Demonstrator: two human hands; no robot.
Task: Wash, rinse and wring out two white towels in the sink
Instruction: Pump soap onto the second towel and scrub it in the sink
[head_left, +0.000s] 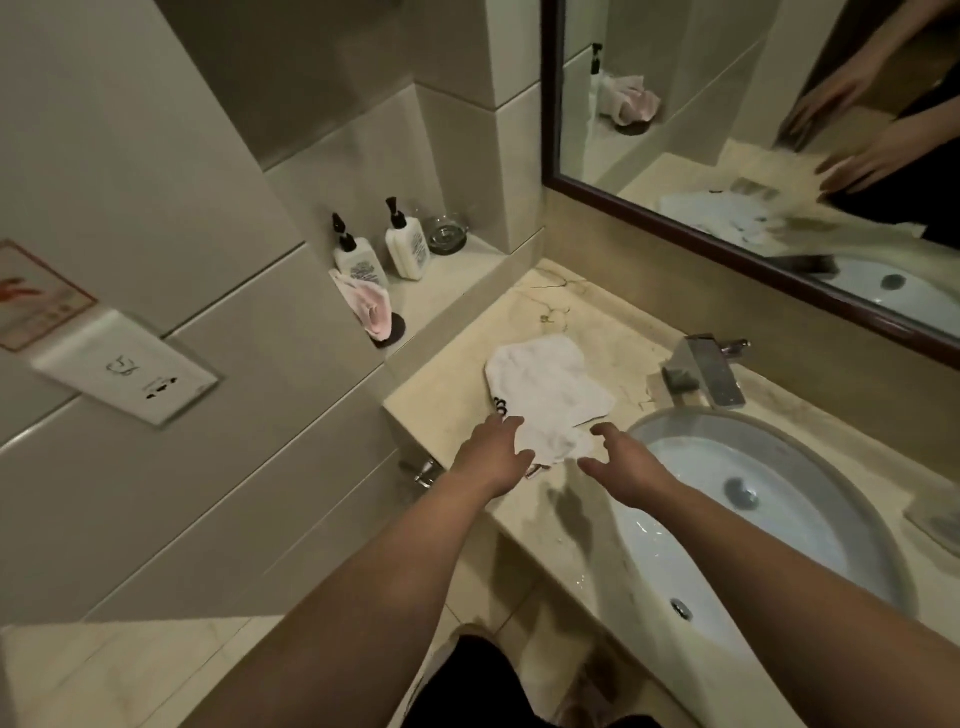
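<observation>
— Where are the towels?

— A white towel (550, 387) lies flat on the marble surface (587, 317), left of the sink (769, 467). A second white layer (553, 446) pokes out under its near edge, by the front edge of the surface; whether that is the second towel or a fold of the first, I cannot tell.

— And the hands?

— Both reach for that near edge. The left hand (491, 460) has its fingers (511, 426) spread and only loosely bent, tips at or on the cloth, not closed round it. The right hand (623, 467) is open too, fingers (597, 430) splayed, tips just beside the towel's corner; I cannot tell whether they touch it.

— What else is near?

— A chrome faucet (706, 374) stands behind the sink, right of the towel and apart from it. The basin shows a drain (743, 491) and looks wet. On a tiled ledge (452, 275) to the left stand two white pump bottles (405, 244), a glass dish (445, 235) beside them, and a pink cloth (369, 306) on a dark coaster. Nothing lies between the hands and the towel.

— The room?

— Beige wall tiles, a socket plate (130, 371) on the left wall, and a dark-framed mirror (753, 130) above the surface, which reflects the hands and the towel.
</observation>
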